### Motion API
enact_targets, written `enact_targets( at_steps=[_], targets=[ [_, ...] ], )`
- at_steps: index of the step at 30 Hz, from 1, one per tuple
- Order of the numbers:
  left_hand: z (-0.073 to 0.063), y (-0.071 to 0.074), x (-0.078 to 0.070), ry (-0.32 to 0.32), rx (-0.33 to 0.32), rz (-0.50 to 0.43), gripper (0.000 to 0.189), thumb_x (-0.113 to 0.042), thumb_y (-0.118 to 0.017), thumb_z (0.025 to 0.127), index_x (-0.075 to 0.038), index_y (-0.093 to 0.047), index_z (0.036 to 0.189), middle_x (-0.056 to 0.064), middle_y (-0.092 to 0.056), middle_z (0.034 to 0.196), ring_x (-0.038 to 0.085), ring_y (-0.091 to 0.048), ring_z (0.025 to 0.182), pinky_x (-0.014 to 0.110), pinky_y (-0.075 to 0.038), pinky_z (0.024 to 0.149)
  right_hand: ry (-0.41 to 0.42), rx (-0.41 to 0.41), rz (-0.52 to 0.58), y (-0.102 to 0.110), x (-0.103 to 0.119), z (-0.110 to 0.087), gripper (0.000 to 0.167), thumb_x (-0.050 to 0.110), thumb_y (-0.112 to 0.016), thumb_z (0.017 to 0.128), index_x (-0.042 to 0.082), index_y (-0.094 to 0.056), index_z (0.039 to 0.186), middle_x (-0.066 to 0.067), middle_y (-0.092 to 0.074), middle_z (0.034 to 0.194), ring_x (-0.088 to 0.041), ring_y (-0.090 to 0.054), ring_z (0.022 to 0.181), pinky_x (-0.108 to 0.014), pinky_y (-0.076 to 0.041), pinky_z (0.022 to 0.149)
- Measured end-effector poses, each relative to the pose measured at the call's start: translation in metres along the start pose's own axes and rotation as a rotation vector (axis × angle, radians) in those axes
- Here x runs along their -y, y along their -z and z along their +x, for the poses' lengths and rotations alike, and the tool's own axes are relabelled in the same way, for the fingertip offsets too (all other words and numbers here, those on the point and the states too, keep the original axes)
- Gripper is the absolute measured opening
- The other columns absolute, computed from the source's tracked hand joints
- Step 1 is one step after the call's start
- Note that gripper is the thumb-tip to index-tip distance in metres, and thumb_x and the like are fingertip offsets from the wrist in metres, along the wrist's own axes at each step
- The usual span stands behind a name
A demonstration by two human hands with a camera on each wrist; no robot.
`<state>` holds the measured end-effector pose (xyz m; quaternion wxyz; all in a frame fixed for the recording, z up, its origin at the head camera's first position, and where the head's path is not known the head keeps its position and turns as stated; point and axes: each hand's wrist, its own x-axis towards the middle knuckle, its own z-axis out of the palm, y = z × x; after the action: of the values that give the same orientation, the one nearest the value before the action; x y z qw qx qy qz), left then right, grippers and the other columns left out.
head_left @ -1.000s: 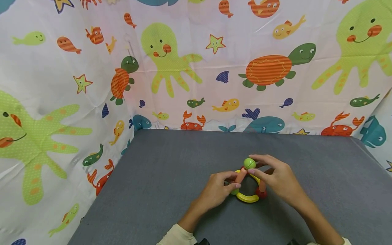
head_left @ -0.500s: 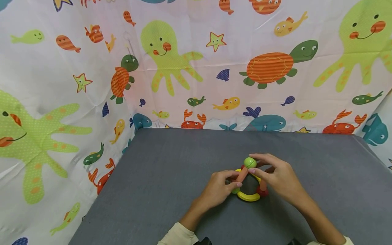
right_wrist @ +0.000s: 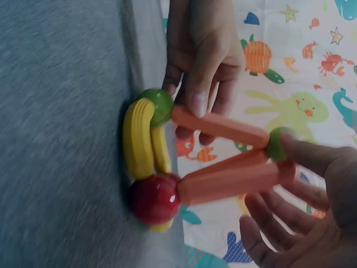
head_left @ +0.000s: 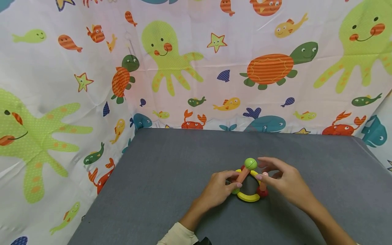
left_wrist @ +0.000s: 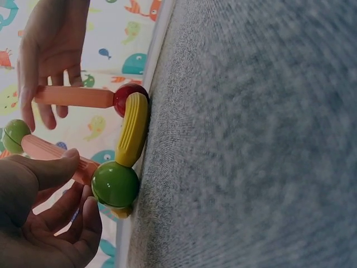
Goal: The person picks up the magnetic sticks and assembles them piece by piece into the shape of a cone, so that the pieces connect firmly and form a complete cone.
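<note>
A toy structure of yellow curved pieces (head_left: 248, 197), balls and orange sticks stands on the grey table. My left hand (head_left: 214, 190) pinches the left orange stick (right_wrist: 220, 125) between thumb and fingers, just above the lower green ball (left_wrist: 115, 184). That stick leans, and a light green ball (head_left: 250, 164) caps its upper end. My right hand (head_left: 284, 180) is beside that ball with thumb and fingers spread apart. Its thumb overlaps the top of the right orange stick (left_wrist: 75, 96), which rises from a red ball (right_wrist: 156, 198). A third orange stick (right_wrist: 228, 167) shows behind.
The grey tabletop (head_left: 171, 156) stretches around the toy. At the back and left, a white curtain (head_left: 183, 78) printed with sea animals hangs along the table's edge.
My right thumb and fingers have come off the upper green ball and moved slightly right, uncovering the top of the right stick. The left hand keeps its pinch.
</note>
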<state>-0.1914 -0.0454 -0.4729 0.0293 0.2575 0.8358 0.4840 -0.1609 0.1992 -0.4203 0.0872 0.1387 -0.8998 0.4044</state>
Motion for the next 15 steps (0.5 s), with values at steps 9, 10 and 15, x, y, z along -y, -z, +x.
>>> enact_targets(
  at_steps=[9,10,15],
  targets=[
    [-0.001,0.0,-0.002,0.017,-0.001,0.0,0.028,-0.017,-0.077,0.098,-0.01,-0.076,0.125,0.0,-0.077,0.115,-0.001,-0.066,0.093,0.019,-0.055,0.084,-0.028,0.076,-0.01,0.004,-0.013,-0.01,0.049,0.036,-0.086,0.091,0.017,-0.07,0.133,0.001,-0.075,0.117,-0.013,-0.066,0.101,-0.028,-0.057,0.08],
    [-0.001,0.0,-0.003,0.019,0.0,0.0,0.028,-0.017,-0.077,0.098,-0.01,-0.076,0.125,0.0,-0.077,0.115,-0.001,-0.066,0.093,0.019,-0.055,0.084,-0.031,0.083,-0.011,0.004,-0.014,-0.01,0.048,0.036,-0.087,0.09,0.017,-0.07,0.132,0.002,-0.075,0.116,-0.014,-0.066,0.101,-0.028,-0.057,0.079],
    [-0.002,0.001,-0.005,0.03,-0.002,-0.006,0.028,-0.016,-0.077,0.098,-0.009,-0.076,0.125,0.0,-0.077,0.115,-0.001,-0.065,0.092,0.018,-0.055,0.083,-0.035,0.114,-0.023,0.001,-0.022,-0.012,0.037,0.033,-0.087,0.09,0.015,-0.076,0.12,0.004,-0.074,0.112,-0.015,-0.068,0.098,-0.027,-0.057,0.077]
  ],
)
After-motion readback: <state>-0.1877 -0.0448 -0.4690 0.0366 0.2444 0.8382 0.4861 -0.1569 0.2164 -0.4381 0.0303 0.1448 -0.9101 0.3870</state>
